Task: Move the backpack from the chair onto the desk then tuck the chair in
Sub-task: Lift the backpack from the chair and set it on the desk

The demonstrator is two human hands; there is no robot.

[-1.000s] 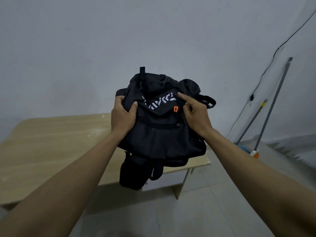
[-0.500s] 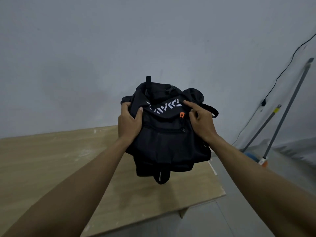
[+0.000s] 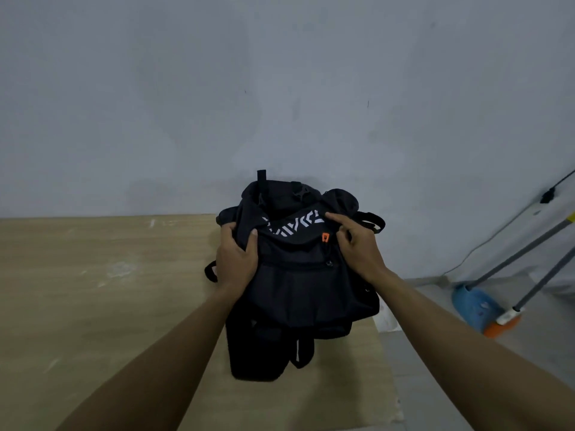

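Observation:
A black backpack (image 3: 298, 287) with white lettering and an orange zip pull rests on the right end of the light wooden desk (image 3: 99, 306), close to the wall. My left hand (image 3: 238, 256) grips its upper left side. My right hand (image 3: 354, 244) holds the upper right side, fingers curled into the fabric near the orange pull. Its straps lie on the desk in front of it. The chair is out of view.
A grey wall (image 3: 280, 88) runs right behind the desk. To the right, on the floor, a blue and orange broom head (image 3: 483, 312) and two long handles (image 3: 529, 253) lean against the wall. A black cable (image 3: 547, 194) hangs there too.
Both hands have carried the backpack forward over the desk and lowered it onto the top near the right end. I have stepped closer, so the desk fills more of the view.

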